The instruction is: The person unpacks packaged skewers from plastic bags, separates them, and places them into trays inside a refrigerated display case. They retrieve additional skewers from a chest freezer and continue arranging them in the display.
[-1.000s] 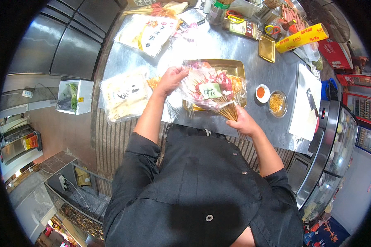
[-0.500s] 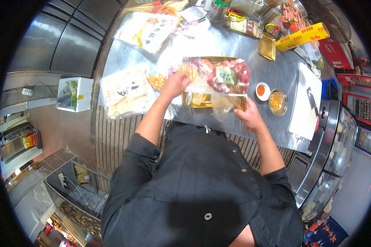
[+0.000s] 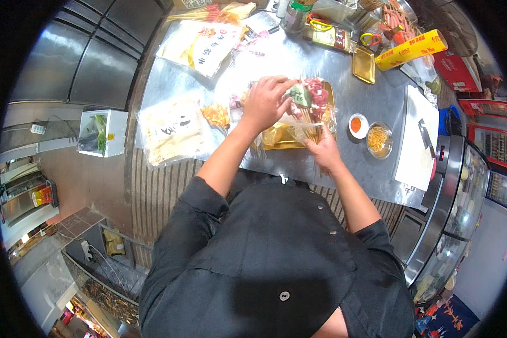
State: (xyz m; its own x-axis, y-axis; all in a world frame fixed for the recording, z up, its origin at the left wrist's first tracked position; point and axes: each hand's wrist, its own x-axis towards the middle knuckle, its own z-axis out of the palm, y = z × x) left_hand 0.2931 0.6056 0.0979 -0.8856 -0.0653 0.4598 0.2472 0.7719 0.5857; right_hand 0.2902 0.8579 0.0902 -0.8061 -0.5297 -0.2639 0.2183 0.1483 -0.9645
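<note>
A bundle of meat skewers (image 3: 320,93) in a clear plastic bag, with a green and white label on it, lies over a gold tray (image 3: 284,145). My right hand (image 3: 324,149) is closed round the thin wooden sticks at the bundle's near end. Palm down, my left hand (image 3: 266,102) reaches across the tray's left part, its fingers spread and touching the bag beside the label. My left hand hides part of the tray and whatever lies under it. Next to my left wrist is a small heap of orange-yellow skewered food (image 3: 216,115).
White-printed food bags (image 3: 172,129) lie at the left. On the right are a dish of red powder (image 3: 357,125), a bowl of yellow shreds (image 3: 379,139) and a knife (image 3: 427,137) on a white board (image 3: 414,155). A yellow box (image 3: 411,49), scissors (image 3: 370,39) and a small gold tray (image 3: 363,65) stand farther back.
My left hand has moved right, onto the bag, and its fingers have spread. My right hand has shifted slightly left with the skewers, which are now lower over the tray.
</note>
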